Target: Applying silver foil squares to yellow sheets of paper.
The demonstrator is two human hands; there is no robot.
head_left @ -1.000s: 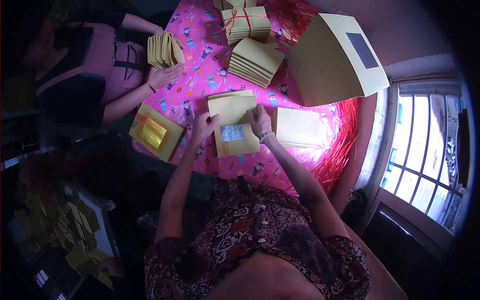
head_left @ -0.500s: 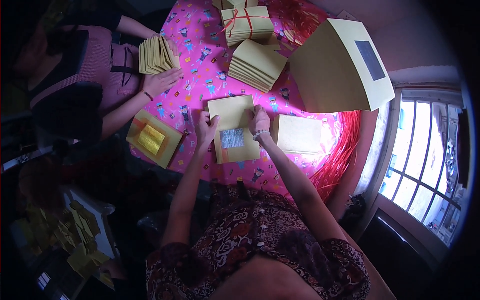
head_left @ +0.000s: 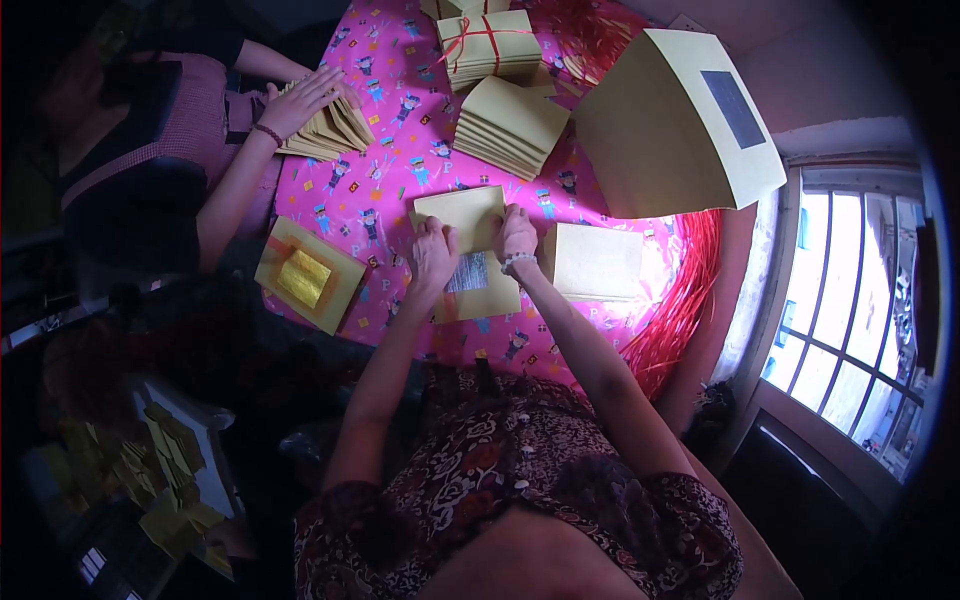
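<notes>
Directly ahead of me lies a yellow paper sheet with a silver foil square on its near part. Over its far half is a plain, pale yellow folded paper. My left hand is closed at the near left of this folded paper, its fingers curled on the edge and partly hiding the foil. At the right edge my right hand, with a beaded bracelet on the wrist, grips the same paper. Whether it is one sheet or several layers I cannot tell.
A plain paper stack is at right, a gold-foil paper stack at left. Beyond are folded bundles, a ribbon-tied bundle, a large propped sheet and red strands. A co-worker's hands hold folded papers at far left.
My left hand has moved inward and right from the paper's left edge, over the near part of the folded paper. The co-worker's hand has moved on top of their bundle.
</notes>
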